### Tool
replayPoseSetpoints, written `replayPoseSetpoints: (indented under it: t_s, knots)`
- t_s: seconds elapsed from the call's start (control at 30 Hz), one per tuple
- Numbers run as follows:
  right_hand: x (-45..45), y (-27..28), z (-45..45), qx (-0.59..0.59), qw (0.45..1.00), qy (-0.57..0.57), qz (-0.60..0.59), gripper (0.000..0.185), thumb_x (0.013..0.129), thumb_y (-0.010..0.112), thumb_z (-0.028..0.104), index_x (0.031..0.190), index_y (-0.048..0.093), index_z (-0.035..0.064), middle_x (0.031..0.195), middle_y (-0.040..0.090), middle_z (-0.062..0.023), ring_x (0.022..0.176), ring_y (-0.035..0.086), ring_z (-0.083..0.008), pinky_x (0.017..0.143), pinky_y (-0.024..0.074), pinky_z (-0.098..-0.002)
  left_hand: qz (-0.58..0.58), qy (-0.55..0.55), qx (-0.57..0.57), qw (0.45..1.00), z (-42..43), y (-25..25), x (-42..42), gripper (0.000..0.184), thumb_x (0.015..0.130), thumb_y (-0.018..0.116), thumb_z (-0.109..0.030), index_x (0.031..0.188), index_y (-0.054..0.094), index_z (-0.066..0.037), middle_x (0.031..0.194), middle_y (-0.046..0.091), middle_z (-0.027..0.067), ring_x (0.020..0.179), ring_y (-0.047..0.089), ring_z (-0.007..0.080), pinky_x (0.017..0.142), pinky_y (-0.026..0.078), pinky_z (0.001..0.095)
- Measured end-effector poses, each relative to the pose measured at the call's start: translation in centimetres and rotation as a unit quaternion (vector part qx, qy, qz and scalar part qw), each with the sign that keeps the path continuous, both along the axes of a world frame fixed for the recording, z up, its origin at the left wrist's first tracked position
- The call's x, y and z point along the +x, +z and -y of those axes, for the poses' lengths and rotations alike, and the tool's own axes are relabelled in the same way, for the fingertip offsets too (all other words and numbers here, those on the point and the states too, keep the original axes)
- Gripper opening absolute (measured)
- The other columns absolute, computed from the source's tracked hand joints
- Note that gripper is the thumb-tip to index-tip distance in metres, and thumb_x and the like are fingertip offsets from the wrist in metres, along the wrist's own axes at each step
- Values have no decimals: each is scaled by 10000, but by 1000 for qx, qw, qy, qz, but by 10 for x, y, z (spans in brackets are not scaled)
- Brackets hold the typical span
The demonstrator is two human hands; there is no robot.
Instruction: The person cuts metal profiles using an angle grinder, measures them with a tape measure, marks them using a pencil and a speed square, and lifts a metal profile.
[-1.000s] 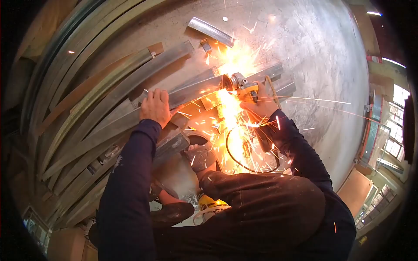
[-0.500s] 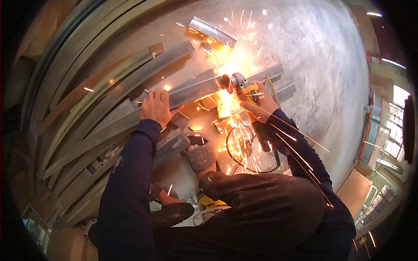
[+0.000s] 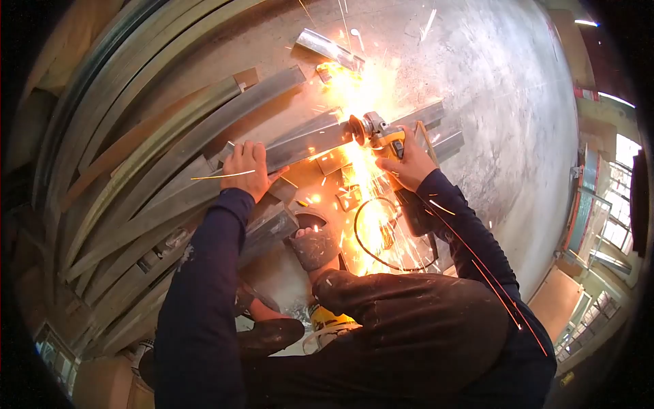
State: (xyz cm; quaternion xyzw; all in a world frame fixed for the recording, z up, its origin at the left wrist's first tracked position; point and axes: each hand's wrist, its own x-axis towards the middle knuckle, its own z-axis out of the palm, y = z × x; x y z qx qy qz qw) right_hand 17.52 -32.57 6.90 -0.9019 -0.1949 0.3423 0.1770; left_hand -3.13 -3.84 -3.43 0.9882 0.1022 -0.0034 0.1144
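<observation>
My right hand (image 3: 410, 162) grips a yellow and grey angle grinder (image 3: 381, 135), its spinning disc against a long grey metal tube (image 3: 306, 146). Bright sparks stream from the contact both away from me and down toward my feet. My left hand (image 3: 246, 168) is closed over the same tube, left of the disc, with the thumb on the near side. A short shiny metal piece (image 3: 330, 49) lies on the floor beyond the sparks. Glare hides the exact spot where disc meets metal.
Several long metal bars (image 3: 157, 140) lie stacked along the left. A black cable (image 3: 359, 235) loops on the floor below the grinder. My sandalled foot (image 3: 317, 249) is close to the sparks. A yellow bucket (image 3: 332, 319) stands beneath my leg. Window frames (image 3: 606, 204) lean at the right.
The glare at the disc has shrunk, and the spark streams have changed shape. Both hands, the grinder and the tube stay in nearly the same place.
</observation>
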Motion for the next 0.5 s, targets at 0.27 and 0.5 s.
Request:
replayPoseSetpoints:
  t_s: [0.27, 0.5]
  knots:
    - [7, -25, 12, 46, 999, 16, 21, 1053, 780, 744, 451, 1468, 166, -100, 1034, 645, -360, 987, 659, -476, 856, 524, -465, -41, 14, -9, 999, 2, 3, 0, 646, 794, 704, -613, 1057, 507, -56, 1047, 534, 122, 1048, 535, 325, 823, 498, 435]
    - [4, -13, 8, 16, 999, 20, 21, 954, 799, 740, 427, 1442, 233, -60, 1057, 657, -329, 984, 659, -468, 853, 525, -468, -48, 20, -21, 998, 3, 7, 3, 656, 794, 692, -627, 1045, 513, -48, 1057, 535, 124, 1066, 530, 318, 841, 492, 448]
